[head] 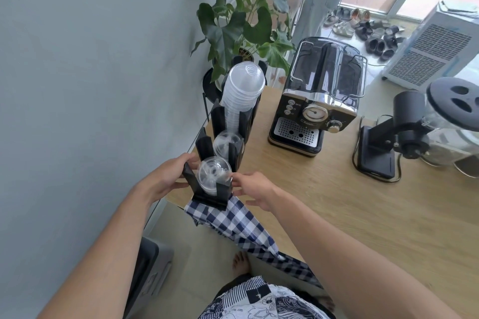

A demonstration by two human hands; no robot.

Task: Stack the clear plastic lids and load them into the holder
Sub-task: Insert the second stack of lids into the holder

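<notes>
A black multi-slot holder (207, 197) stands at the table's left edge. A stack of clear dome lids (213, 175) sits in its nearest slot. My left hand (171, 176) grips the holder's left wall. My right hand (252, 188) touches the lid stack's right rim with its fingertips. More clear lids (226, 143) fill the middle slot. A tall stack of clear cups (242, 88) rises from the far slot.
A blue checked cloth (233, 223) hangs over the table's near edge under the holder. A black espresso machine (318, 101) and a grinder (404, 134) stand on the wooden table (363, 215). A potted plant (246, 31) is behind. A person stands at the back.
</notes>
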